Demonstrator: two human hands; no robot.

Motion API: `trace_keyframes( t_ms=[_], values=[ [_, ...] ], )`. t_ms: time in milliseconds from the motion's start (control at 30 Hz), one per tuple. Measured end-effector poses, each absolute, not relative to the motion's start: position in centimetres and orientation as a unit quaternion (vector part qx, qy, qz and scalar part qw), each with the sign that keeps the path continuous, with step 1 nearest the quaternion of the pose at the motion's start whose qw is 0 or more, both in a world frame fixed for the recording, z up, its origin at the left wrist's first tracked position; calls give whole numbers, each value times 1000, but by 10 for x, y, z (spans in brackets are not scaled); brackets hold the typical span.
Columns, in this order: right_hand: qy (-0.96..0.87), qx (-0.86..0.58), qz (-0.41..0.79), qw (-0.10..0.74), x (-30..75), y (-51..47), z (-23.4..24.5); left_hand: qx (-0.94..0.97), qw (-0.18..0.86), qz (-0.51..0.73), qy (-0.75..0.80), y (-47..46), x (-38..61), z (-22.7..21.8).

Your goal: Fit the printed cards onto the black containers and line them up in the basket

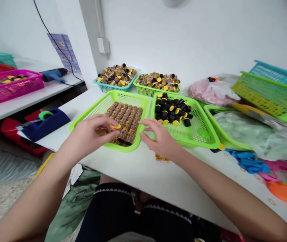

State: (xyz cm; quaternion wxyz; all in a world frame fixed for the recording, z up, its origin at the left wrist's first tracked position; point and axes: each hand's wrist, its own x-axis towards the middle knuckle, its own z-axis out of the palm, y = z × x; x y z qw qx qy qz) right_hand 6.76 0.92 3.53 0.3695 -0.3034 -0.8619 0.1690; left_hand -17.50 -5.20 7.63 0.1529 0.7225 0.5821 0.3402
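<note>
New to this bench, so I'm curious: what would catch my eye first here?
The front green basket stands out first, packed with neat rows of small printed canisters, and the next green basket to its right holds black pieces with yellow ends. The left hand pinches a yellow cap over the canisters, the right hand open beside them. Far left stands a magenta basket.
</note>
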Motion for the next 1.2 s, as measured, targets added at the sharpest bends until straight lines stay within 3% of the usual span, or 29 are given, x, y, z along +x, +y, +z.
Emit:
trace_keyframes(
  t_ms=[167, 300, 600, 700, 800, 867, 933, 1000, 1100, 1200],
  values=[
    [-921, -369, 94, 84, 17, 34, 55, 711, 185, 150, 661, -13, -199, 77],
    [-911, -395, 110, -38, -1, 28, 69, 751, 225, 76, 615, 2, -199, 72],
    [-903, -385, 186, -29, -7, 26, 69, 778, 235, 19, 583, 12, -199, 68],
    [-897, -392, 200, 40, 11, 23, 74, 780, 218, 5, 587, 11, -201, 65],
    [-901, -381, 127, 165, 74, 25, 71, 812, 109, 122, 560, -6, -200, 60],
    [-900, -390, 50, 186, 133, 27, 61, 807, -14, 264, 528, -29, -194, 53],
    [-885, -446, -14, 130, 186, 29, 48, 792, -103, 375, 471, -55, -178, 42],
    [-851, -522, -46, 43, 218, 30, 35, 822, -118, 415, 371, -75, -151, 29],
    [-794, -600, -98, -28, 228, 27, 21, 901, -80, 327, 273, -81, -97, 10],
    [-781, -610, -127, -29, 218, 18, 11, 917, -38, 227, 325, -71, -50, -8]
  ],
)
